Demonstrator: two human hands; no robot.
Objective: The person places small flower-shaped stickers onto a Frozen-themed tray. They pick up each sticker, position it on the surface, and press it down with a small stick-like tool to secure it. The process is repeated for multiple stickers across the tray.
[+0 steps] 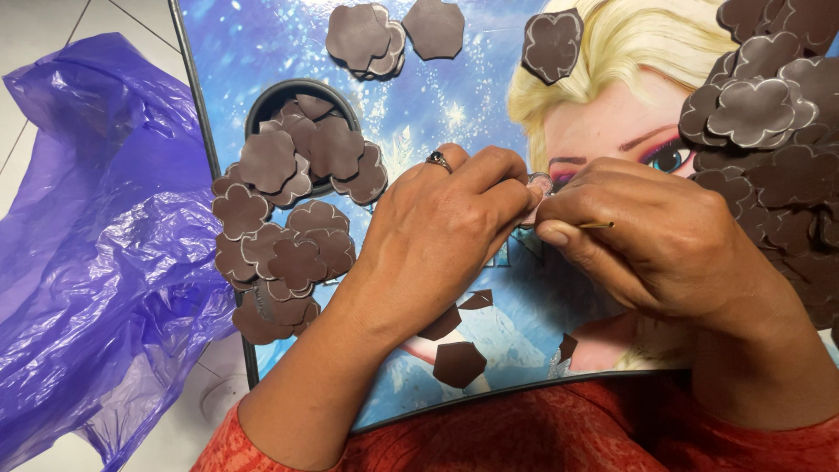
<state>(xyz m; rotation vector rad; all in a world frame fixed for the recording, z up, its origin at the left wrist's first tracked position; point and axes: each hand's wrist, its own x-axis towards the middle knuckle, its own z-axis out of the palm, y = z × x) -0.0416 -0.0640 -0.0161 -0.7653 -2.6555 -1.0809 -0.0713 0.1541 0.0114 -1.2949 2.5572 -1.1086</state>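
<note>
Both hands met over the picture-printed blue tray [262, 52]: left hand [437, 227] pinching a small pinkish-brown flower-shaped foam cutout [538, 185] at its fingertips, right hand [651, 236] just beside, pinching a thin stick [596, 225] pointing toward it.

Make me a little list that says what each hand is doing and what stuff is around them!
Left hand: the left hand, ring on one finger, pinches a small pinkish-brown flower-shaped cutout at the fingertips.
Right hand: the right hand holds a thin yellowish stick beside that cutout.
Surface: a blue picture-printed board across the lap.
Left of the hands: a pile of brown flower-shaped foam pieces spilling over a round dark container.
Right side: another heap of brown pieces.
Floor: a crumpled purple plastic bag.
</note>
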